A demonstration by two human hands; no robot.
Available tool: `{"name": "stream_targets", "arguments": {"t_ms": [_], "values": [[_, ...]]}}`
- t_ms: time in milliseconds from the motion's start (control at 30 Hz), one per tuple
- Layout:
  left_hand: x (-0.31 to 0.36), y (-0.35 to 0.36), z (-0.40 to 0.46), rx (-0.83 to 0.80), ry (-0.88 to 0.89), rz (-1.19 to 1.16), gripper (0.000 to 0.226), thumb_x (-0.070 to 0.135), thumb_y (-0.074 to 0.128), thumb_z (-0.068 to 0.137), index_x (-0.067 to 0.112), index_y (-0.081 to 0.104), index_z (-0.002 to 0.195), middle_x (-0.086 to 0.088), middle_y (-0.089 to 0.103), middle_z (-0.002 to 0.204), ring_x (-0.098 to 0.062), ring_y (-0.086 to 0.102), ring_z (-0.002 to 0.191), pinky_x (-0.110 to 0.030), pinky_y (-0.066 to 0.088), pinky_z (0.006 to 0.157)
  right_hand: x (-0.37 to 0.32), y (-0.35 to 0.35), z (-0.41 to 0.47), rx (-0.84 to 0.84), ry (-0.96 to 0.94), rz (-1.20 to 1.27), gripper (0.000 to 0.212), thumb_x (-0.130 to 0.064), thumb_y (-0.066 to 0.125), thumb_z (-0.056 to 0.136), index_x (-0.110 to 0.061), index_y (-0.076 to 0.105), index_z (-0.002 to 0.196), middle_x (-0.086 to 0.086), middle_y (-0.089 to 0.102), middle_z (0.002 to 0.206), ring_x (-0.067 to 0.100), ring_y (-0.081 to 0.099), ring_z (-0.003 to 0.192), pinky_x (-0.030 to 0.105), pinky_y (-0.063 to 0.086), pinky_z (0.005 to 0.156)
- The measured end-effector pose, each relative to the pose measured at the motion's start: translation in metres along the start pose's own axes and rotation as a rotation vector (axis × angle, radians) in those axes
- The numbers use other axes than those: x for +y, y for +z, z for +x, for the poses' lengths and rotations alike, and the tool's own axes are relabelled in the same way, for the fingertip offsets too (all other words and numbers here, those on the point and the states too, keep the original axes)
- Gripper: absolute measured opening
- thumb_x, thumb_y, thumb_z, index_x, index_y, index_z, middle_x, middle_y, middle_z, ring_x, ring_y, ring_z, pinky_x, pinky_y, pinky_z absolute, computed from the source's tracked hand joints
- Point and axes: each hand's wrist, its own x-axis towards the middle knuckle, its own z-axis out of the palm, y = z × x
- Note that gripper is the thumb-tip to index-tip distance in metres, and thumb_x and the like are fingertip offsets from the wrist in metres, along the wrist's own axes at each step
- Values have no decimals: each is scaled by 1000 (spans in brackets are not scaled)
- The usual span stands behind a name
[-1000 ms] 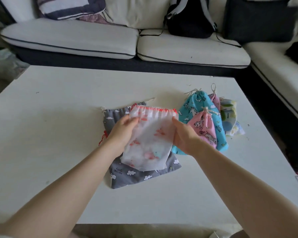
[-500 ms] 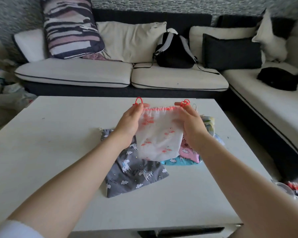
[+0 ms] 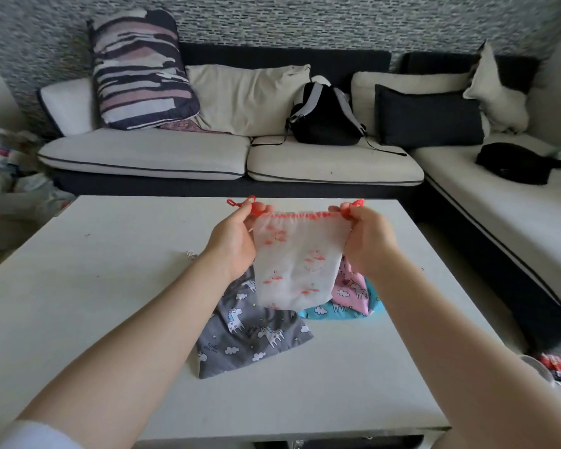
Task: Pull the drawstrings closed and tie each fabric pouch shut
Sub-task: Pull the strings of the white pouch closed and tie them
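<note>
White pouch, pink flamingo print, held up above table, between both hands. Left hand pinches red drawstring at top left corner; right hand pinches red cord at top right. Pouch mouth partly gathered. Grey pouch flat on table beneath, unicorn print, small writing near lower left corner, too small to read. Pink pouch overlaps blue pouch just behind. Backpack on sofa.
</note>
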Motion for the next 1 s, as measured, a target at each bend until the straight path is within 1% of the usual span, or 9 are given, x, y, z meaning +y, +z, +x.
{"name": "stream_targets", "arguments": {"t_ms": [133, 300, 467, 567, 733, 800, 900, 967, 1000], "values": [[-9, -4, -1, 69, -17, 46, 22, 19, 45, 96, 16, 61, 82, 2, 65, 59, -14, 59, 61, -28, 49, 56, 7, -9, -2, 24, 48, 5, 32, -11, 43, 95, -9, 53, 65, 3, 62, 57, 14, 62, 58, 28, 49, 64], [-17, -7, -6, 106, -71, 62, 18, 20, 47, 95, 16, 61, 84, 0, 61, 58, -16, 56, 56, -22, 48, 44, 13, -18, -3, 53, 49, -50, 26, -4, 42, 94, -8, 56, 73, 5, 59, 71, 15, 57, 68, 23, 46, 64], [-24, -13, 0, 163, -73, -8, 34, 24, 33, 101, 13, 57, 79, 2, 59, 49, -12, 59, 42, -24, 48, 37, 13, -19, -11, 16, 113, -25, 29, 1, 35, 91, -10, 52, 70, 5, 61, 62, 17, 54, 67, 27, 45, 64], [-30, -16, 5, 188, -94, -1, 42, 26, 25, 103, 17, 53, 72, 7, 51, 43, -10, 52, 41, -23, 47, 41, 13, -19, -12, -8, 154, -84, 33, -6, 31, 94, -10, 54, 71, 5, 66, 61, 20, 56, 75, 31, 43, 75], [-39, -21, 13, 223, -117, -16, 44, 28, 26, 102, 17, 55, 71, 7, 51, 42, -13, 46, 62, -30, 41, 70, 24, -22, -8, 42, 215, -159, 26, -10, 41, 97, -4, 58, 77, 8, 61, 74, 20, 58, 74, 37, 48, 87], [-40, -25, 15, 226, -109, -16, 43, 29, 29, 102, 15, 54, 71, 7, 52, 44, -14, 46, 64, -30, 41, 74, 26, -25, -9, 126, 123, -350, 22, -12, 45, 95, -4, 63, 85, 10, 64, 82, 21, 60, 76, 37, 50, 84], [-40, -28, 14, 232, -89, 11, 41, 32, 30, 101, 13, 55, 75, 6, 51, 43, -13, 44, 59, -28, 41, 70, 24, -32, 1, 281, -217, -717, 24, -16, 47, 93, -5, 68, 89, 12, 66, 94, 31, 57, 93, 37, 42, 83], [-39, -28, 14, 230, -90, 34, 40, 33, 30, 101, 13, 59, 81, 5, 54, 44, -14, 49, 62, -29, 44, 68, 19, -37, 9, 258, -225, -745, 19, -12, 50, 90, -7, 69, 91, 8, 66, 94, 30, 56, 94, 34, 44, 78], [-38, -28, 14, 233, -91, 52, 39, 33, 31, 101, 15, 60, 83, 4, 58, 47, -15, 52, 64, -30, 45, 67, 18, -36, 12, 244, -138, -686, 16, -10, 54, 89, -8, 69, 91, 6, 67, 92, 23, 57, 85, 30, 47, 69]]}}
